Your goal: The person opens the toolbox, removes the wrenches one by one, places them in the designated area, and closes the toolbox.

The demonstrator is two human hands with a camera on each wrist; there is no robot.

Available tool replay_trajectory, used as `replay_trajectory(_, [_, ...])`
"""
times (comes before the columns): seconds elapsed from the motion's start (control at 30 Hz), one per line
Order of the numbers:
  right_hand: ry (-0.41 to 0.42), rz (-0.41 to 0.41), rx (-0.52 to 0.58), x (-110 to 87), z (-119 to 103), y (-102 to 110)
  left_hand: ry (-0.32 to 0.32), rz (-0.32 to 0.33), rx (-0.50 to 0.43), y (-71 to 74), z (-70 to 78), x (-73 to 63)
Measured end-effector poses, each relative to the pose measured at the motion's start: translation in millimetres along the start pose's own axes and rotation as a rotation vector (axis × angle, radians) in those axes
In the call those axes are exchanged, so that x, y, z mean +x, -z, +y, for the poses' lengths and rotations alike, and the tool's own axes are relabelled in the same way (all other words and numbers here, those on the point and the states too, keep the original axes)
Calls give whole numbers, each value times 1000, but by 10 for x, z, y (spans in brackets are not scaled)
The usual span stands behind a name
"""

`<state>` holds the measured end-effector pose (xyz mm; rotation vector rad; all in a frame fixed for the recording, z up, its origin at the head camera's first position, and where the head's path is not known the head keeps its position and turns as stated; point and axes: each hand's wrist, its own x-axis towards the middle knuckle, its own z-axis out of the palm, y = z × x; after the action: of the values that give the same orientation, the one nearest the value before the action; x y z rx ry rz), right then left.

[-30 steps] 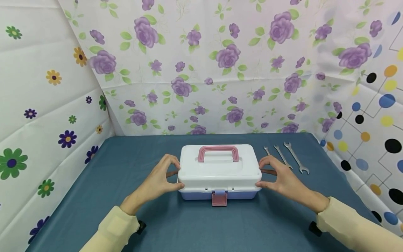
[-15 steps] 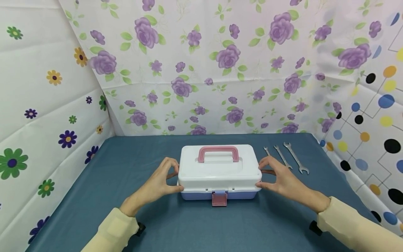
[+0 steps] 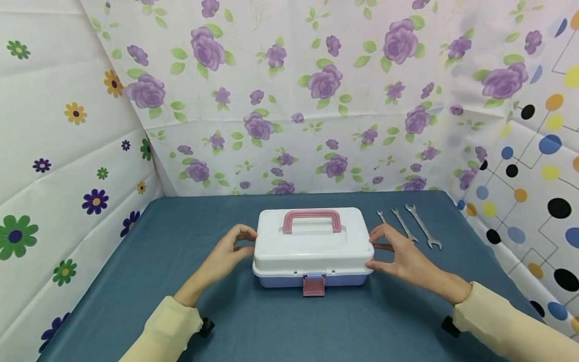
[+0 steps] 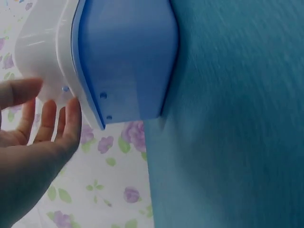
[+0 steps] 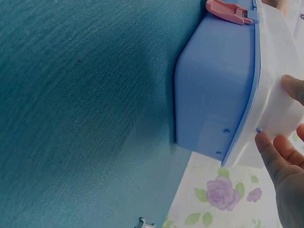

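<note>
A toolbox (image 3: 312,251) stands on the table with its white lid (image 3: 276,246) down over the blue base (image 3: 285,281). Its pink handle (image 3: 313,215) lies on top, and the pink latch (image 3: 314,286) hangs loose at the front. My left hand (image 3: 228,251) is beside the lid's left end, fingertips near its edge and thumb drawn back from the front corner. At the right end, my right hand (image 3: 400,254) touches the lid with thumb and fingertips spread over its end face. The right wrist view shows these fingertips (image 5: 263,140) by the lid's rim.
Several-sized wrenches lie behind the right hand: a large wrench (image 3: 423,226), a medium wrench (image 3: 404,224) and a small wrench (image 3: 381,216) partly hidden by the hand. Blue cloth covers the table (image 3: 316,332). Patterned curtains (image 3: 289,100) stand at the back and both sides.
My left thumb has come away from the lid's front corner, and the left hand has eased back slightly. My right hand stays at the lid's right end; the toolbox has not moved.
</note>
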<state>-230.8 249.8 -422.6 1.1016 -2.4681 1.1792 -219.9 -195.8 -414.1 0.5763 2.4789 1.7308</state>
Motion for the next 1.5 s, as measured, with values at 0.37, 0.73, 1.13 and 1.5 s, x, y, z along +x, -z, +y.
replay_trajectory(0.37, [-13,1,15,11,-17,-2,225,64,-156,-88,-17,-19])
replay_trajectory(0.73, [-16,0,6,8,-8,-13,297,54,-161,-150,34,-64])
replay_trajectory(1.13, [-15,-5,0,0,-7,-23,430,0,-122,-179,48,6])
replay_trajectory(1.5, [0,0,-6,7,-31,8,420,-26,-207,-184,5,2])
